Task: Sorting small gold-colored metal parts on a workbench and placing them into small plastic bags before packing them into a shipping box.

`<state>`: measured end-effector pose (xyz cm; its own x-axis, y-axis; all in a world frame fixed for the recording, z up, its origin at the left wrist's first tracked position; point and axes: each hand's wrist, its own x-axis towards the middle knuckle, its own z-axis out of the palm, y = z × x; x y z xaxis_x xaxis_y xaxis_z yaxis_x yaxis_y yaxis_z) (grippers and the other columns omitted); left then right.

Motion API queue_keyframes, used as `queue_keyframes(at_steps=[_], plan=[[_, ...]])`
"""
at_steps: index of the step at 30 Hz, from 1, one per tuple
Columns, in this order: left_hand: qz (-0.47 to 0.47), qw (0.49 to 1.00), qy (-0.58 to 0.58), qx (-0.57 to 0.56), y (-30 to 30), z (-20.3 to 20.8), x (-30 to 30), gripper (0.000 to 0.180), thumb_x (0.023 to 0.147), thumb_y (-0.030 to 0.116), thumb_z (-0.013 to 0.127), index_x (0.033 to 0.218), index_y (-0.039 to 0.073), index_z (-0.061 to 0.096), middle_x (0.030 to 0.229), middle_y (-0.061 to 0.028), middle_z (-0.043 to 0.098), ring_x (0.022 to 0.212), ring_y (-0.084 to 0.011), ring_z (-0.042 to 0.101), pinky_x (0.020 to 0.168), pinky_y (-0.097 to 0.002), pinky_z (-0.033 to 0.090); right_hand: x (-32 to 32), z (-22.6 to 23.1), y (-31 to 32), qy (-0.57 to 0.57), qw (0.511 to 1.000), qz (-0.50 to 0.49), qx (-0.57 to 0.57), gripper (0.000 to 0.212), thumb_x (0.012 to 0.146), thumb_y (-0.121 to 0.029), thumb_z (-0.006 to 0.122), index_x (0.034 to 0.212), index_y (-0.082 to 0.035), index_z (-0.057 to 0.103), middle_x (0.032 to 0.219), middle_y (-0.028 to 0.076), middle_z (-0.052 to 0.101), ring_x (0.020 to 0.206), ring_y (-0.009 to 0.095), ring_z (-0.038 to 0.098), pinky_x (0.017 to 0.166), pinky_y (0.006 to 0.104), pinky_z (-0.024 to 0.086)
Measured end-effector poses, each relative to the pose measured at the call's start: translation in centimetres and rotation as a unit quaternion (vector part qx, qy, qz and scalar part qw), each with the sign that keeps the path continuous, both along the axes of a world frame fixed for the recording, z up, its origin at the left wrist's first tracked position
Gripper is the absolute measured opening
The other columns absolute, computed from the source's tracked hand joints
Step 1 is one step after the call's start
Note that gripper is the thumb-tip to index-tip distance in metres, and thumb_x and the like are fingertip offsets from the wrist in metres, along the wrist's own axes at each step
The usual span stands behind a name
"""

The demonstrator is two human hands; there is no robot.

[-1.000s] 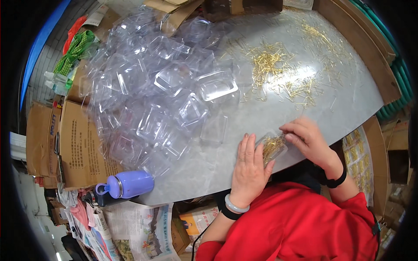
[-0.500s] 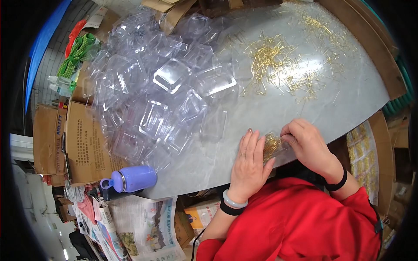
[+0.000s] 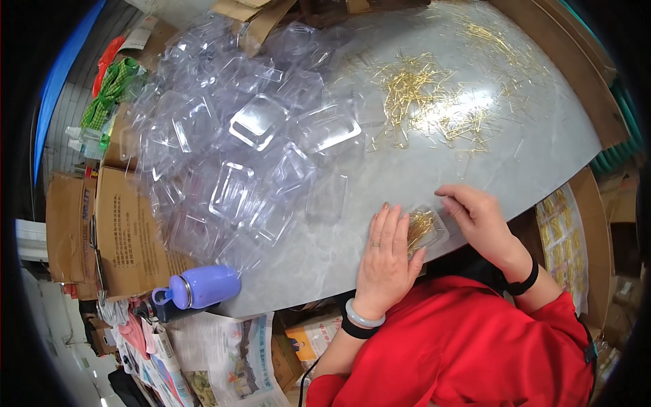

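A clear plastic blister pack (image 3: 439, 239) holding a bundle of gold-coloured wire hooks (image 3: 421, 227) lies near the table's front edge. My left hand (image 3: 390, 254) rests flat along the pack's left side, fingers stretched out, partly covering it. Just up and to the right of the pack is my right hand (image 3: 477, 218), apart from it, with fingers curled and thumb close to the index finger. Anything between those fingertips is too small to make out. Farther back, a loose heap of the same wire hooks (image 3: 411, 91) is spread over the grey table (image 3: 400, 180).
A large pile of clear plastic shells (image 3: 261, 122) covers the table's left half. A purple bottle (image 3: 210, 285) stands at the front left edge. Cardboard boxes (image 3: 132, 237) flank the left side. At right, a carton holds filled packs (image 3: 564, 237).
My right hand has drawn off the pack's right edge, slightly up and to the right, uncovering more of it. My left hand has stayed almost in place.
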<state>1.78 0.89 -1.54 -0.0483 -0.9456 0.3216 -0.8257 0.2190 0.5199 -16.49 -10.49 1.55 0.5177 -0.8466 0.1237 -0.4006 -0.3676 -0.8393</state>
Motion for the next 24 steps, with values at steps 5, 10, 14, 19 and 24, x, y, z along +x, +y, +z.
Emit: queue_keyframes(at_steps=[5,10,14,19,24], plan=[[-0.002,1.000,-0.008,0.000,0.0,0.0,0.0,0.064,0.095,0.024,0.067,0.146,-0.006,0.041,0.153,-0.0237,0.040,0.144,-0.0470,0.036,0.117,-0.0522,0.036,-0.4,-0.3,-0.2,0.074,0.990,0.064,-0.097,0.012,0.095,-0.015,0.068,0.097,-0.004,0.065,0.086,0.012,0.061,0.078,0.037,0.064,0.067,0.0435,0.052],[0.001,1.000,-0.018,0.004,0.1,0.0,0.1,0.063,0.097,0.024,0.066,0.146,-0.006,0.041,0.154,-0.0232,0.039,0.145,-0.0464,0.035,0.117,-0.0523,0.036,-1.0,1.2,-1.7,0.095,0.986,0.117,-0.068,0.013,0.093,-0.016,0.069,0.092,-0.005,0.063,0.089,0.013,0.061,0.079,0.038,0.064,0.068,0.0456,0.052],[0.001,1.000,-0.022,-0.001,0.1,0.0,0.0,0.063,0.097,0.025,0.065,0.147,-0.005,0.040,0.155,-0.0227,0.039,0.145,-0.0461,0.035,0.118,-0.0524,0.035,-0.3,0.4,-0.8,0.092,0.982,0.127,-0.103,0.011,0.092,-0.015,0.070,0.092,-0.006,0.064,0.088,0.012,0.061,0.078,0.036,0.064,0.067,0.0445,0.052],[0.004,1.000,-0.020,-0.006,0.1,-0.1,0.0,0.064,0.097,0.025,0.065,0.148,-0.005,0.039,0.154,-0.0229,0.039,0.145,-0.0462,0.035,0.117,-0.0526,0.036,0.6,-0.7,1.3,0.039,0.986,0.000,-0.160,0.007,0.091,-0.013,0.070,0.096,-0.009,0.067,0.086,0.009,0.059,0.074,0.030,0.063,0.062,0.0387,0.052],[0.001,1.000,-0.016,0.006,0.2,-0.3,0.1,0.065,0.096,0.023,0.066,0.148,-0.005,0.039,0.154,-0.0237,0.038,0.145,-0.0474,0.034,0.117,-0.0533,0.035,1.4,-1.9,1.5,0.054,0.962,0.031,-0.266,0.010,0.091,-0.012,0.070,0.100,-0.009,0.068,0.090,0.008,0.059,0.074,0.029,0.063,0.062,0.0380,0.053]])
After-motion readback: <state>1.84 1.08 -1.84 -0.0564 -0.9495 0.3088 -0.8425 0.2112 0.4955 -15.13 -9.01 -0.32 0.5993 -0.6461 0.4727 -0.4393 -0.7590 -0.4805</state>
